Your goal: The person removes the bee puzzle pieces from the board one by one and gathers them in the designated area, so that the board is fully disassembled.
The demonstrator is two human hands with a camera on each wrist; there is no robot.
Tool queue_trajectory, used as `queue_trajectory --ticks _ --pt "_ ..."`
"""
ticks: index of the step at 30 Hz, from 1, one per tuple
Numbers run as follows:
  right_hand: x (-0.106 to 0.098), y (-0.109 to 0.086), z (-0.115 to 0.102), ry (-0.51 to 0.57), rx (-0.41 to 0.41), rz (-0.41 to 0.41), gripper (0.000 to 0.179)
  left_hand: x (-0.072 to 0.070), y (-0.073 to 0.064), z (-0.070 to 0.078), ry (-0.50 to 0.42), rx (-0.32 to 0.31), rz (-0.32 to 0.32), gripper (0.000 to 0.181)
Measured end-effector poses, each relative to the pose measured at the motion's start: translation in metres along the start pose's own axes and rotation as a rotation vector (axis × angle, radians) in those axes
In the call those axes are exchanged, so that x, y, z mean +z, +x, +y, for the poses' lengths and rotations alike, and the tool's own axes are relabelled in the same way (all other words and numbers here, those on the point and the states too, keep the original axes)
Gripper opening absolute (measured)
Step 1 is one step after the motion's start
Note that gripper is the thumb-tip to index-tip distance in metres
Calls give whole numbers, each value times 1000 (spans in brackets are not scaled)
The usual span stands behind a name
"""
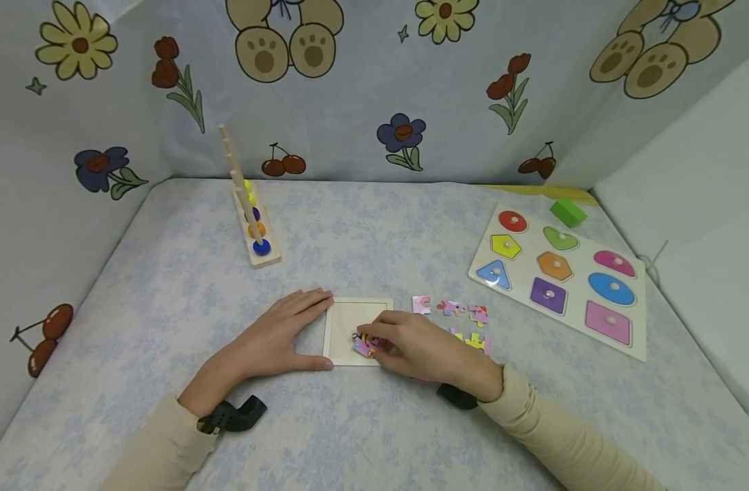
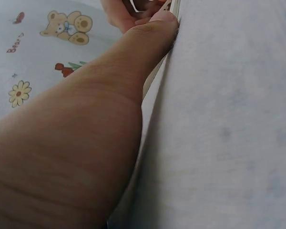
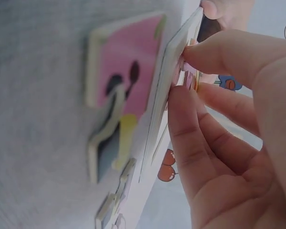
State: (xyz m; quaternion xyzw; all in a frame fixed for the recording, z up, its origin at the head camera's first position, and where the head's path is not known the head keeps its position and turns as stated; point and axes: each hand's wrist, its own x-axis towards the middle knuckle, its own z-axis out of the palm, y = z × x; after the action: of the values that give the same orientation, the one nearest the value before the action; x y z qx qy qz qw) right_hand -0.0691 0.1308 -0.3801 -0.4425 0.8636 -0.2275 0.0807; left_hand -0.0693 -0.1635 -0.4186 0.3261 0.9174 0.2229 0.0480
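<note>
A small square wooden puzzle tray (image 1: pixel 348 316) lies flat on the cloth-covered table. My left hand (image 1: pixel 274 335) rests at its left side, fingers extended, with fingertips at the upper corner and the thumb at the lower one. In the left wrist view the thumb (image 2: pixel 155 34) lies along the tray's edge. Over the tray's lower right part, my right hand (image 1: pixel 426 346) pinches a pink jigsaw piece (image 1: pixel 363 346) between thumb and fingers; its far side is hidden. Several loose jigsaw pieces (image 1: pixel 421 305) lie to the tray's right, some partly behind the right hand.
A wooden peg stacker (image 1: pixel 270 258) with coloured beads stands at the back left. To the right lies a white shape board (image 1: pixel 518 273) with knobbed shapes, and a green block (image 1: pixel 568 212) sits by its far edge. Printed fabric (image 1: pixel 349 102) hangs behind.
</note>
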Motion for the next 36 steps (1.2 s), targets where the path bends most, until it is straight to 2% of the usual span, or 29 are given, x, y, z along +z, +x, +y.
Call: queue_trajectory --ticks 7,16,24,30,36 --pt "-1 -1 0 -16 -15 14 35 1 0 1 1 -11 -3 107" --pt "-14 -11 1 28 -2 4 33 -1 1 2 2 2 6 108" --pt "-23 -28 7 104 30 -17 35 1 -1 2 -10 -9 -4 108" --pt "-29 -46 12 65 30 18 34 0 -2 1 -19 -11 -1 108" --pt "-36 -60 14 53 102 15 33 -1 -1 2 -17 -15 -9 108"
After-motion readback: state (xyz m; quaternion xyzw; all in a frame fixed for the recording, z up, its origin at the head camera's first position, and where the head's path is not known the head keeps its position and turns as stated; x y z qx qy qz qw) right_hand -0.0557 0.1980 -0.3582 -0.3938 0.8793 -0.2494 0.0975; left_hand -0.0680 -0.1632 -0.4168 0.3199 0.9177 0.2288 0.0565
